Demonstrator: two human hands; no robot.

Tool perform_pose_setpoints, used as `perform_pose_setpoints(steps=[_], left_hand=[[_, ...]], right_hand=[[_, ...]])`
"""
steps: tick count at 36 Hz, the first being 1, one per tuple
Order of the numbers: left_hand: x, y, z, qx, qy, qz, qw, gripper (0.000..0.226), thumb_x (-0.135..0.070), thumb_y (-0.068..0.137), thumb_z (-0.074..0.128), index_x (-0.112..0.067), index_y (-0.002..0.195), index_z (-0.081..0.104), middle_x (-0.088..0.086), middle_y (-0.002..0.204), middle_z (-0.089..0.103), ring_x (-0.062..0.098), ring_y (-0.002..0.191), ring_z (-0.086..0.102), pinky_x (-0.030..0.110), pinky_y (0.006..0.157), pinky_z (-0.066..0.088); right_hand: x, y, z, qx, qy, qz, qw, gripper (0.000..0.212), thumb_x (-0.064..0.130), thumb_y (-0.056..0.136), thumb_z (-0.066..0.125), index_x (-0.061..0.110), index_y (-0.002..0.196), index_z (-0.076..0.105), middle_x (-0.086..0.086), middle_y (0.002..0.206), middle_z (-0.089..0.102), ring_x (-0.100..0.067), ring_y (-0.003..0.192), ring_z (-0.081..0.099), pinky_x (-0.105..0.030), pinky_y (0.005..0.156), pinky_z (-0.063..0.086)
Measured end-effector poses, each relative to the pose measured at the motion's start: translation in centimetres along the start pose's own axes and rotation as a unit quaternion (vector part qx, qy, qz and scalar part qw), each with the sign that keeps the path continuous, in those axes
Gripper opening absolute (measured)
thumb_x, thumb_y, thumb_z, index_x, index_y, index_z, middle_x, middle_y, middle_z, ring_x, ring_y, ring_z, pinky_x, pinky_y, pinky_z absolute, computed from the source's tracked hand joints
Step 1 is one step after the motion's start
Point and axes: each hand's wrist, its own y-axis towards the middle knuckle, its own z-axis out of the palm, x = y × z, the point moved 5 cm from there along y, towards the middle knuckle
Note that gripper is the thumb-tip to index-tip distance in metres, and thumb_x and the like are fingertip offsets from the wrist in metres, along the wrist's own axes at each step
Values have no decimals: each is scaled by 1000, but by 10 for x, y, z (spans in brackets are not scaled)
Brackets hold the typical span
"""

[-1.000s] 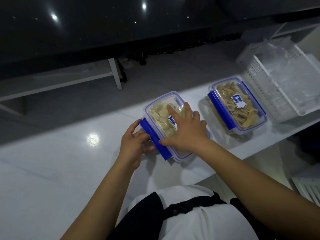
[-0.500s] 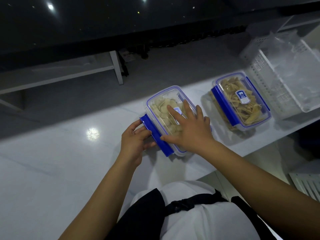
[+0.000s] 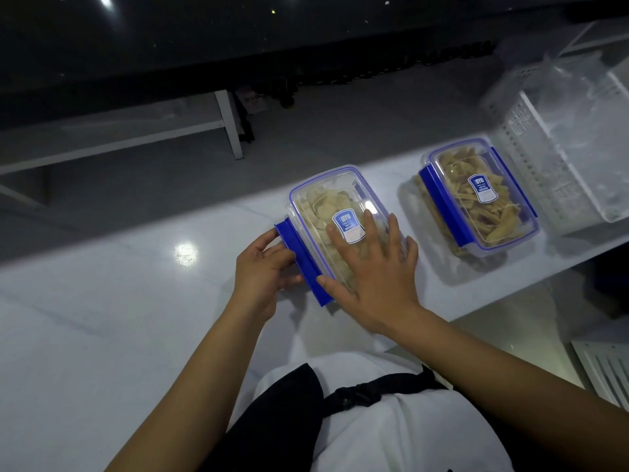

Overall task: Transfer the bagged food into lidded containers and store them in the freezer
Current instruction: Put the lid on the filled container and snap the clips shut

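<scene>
A white tabletop (image 3: 102, 335) carries two clear lidded containers with blue clips. The nearer container (image 3: 326, 195), at the middle of the view, holds pale round pieces of food and bears a blue and white label (image 3: 347, 224) on its lid. The right hand (image 3: 377, 277) lies flat on that lid with straight, spread fingers, its grip wide and closed on nothing, the fingertips reaching the label. The left hand (image 3: 262, 270) sits at the container's left side with its fingers curled against the long blue side clip (image 3: 301, 264), thumb on top of the clip's far end, so its grip is closed on the clip. The second container (image 3: 476, 195) stands to the right and a little farther off, well apart from both hands, with its lid on and its blue clips folded down; it holds yellowish strips of food and carries the same kind of label. Just beside it on the right is a white perforated basket (image 3: 524, 158) with crumpled clear plastic (image 3: 585, 107) lying in it. Beyond the tabletop's far edge a grey floor and a white frame leg (image 3: 231, 124) show
</scene>
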Motion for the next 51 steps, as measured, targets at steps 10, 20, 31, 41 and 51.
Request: perform_pose_setpoints(steps=[10, 20, 31, 41, 51], left_hand=[[2, 1, 0, 9, -4, -1, 1000, 37, -20, 92, 71, -26, 127, 61, -2, 98, 79, 22, 87, 77, 31, 58, 60], [0, 0, 0, 17, -4, 1, 1000, 40, -15, 93, 70, -24, 131, 60, 1, 99, 78, 24, 88, 77, 31, 59, 60], [-2, -1, -1, 19, 2, -4, 1000, 37, -16, 94, 70, -25, 128, 60, 2, 100, 78, 24, 91, 77, 32, 61, 61], [-6, -2, 6, 31, 2, 4, 1000, 31, -27, 93, 70, -32, 123, 62, -2, 103, 78, 22, 91, 76, 33, 64, 61], [-28, 3, 19, 44, 63, 40, 996, 63, -13, 86, 78, -37, 138, 53, 6, 121, 67, 23, 95, 75, 40, 66, 63]], right_hand=[[-4, 6, -5, -6, 19, 8, 1000, 92, 83, 73, 37, 49, 155, 12, -7, 165, 12, -41, 149, 6, -67, 105, 25], [-7, 2, -14, -99, 45, 20, 994, 97, 78, 62, 59, 41, 147, 33, -7, 157, 27, -33, 133, 30, -59, 98, 36], [-7, -3, -4, -41, 55, 16, 998, 93, 77, 71, 54, 42, 153, 24, -5, 162, 23, -33, 145, 23, -60, 107, 28], [-12, 5, 0, 28, 68, 7, 997, 89, 89, 78, 26, 53, 154, -3, 5, 168, -7, -24, 154, -7, -65, 110, 17], [-29, 13, -38, 68, 136, -55, 987, 56, 21, 99, 53, 35, 151, 40, 5, 162, 30, -16, 145, 21, -43, 102, 45]])
